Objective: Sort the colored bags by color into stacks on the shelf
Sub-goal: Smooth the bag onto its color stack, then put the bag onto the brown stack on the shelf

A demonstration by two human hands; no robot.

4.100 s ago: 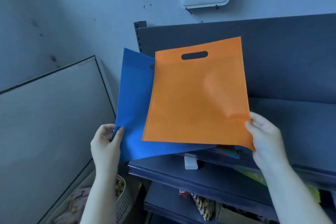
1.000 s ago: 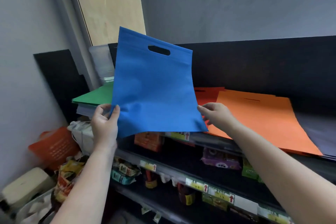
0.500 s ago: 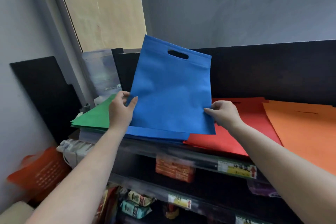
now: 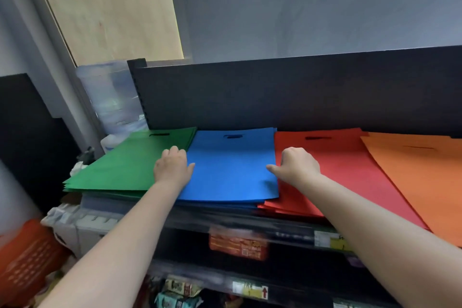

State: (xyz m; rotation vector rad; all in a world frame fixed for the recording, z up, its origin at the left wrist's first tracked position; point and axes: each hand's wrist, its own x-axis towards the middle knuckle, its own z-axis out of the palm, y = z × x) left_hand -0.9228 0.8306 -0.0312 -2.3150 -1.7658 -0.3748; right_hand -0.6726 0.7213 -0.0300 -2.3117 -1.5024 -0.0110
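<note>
text: none legible | shelf-edge price tags (image 4: 327,239): print blurred | lower tag (image 4: 250,289): red up-arrow only | orange packet (image 4: 237,245): print unreadable

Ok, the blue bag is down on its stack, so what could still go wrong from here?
1. The blue stack lies over the edges of the green stack and the red stack, so lifting a neighbour may drag it askew.
2. The green stack's near corner juts past the shelf and could slide off.
3. Both hands, left and right, sit at the blue edges and might shift the top bag on withdrawal.
</note>
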